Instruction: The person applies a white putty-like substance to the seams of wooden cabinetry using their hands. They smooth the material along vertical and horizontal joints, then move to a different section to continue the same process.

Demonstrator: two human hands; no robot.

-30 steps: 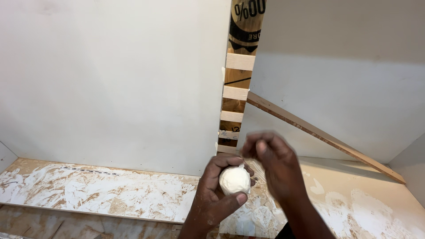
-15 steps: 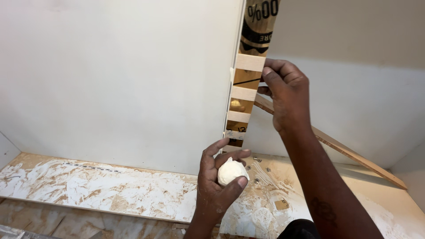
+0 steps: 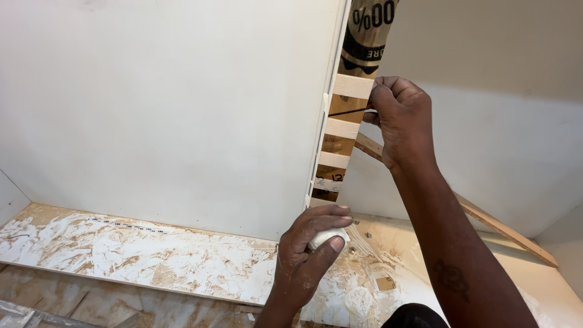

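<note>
The left hand has its fingers closed around a white putty lump. The right hand, fingers pinched together, presses on a wooden slatted strip between white panels.

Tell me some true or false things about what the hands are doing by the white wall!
1. The left hand holds a white lump. True.
2. The right hand rests on the floor. False: it is raised at the slatted wooden strip.
3. A thin wooden batten leans slanted against the right wall. True.
4. The floor board is clean bare wood. False: it is smeared with white.
</note>
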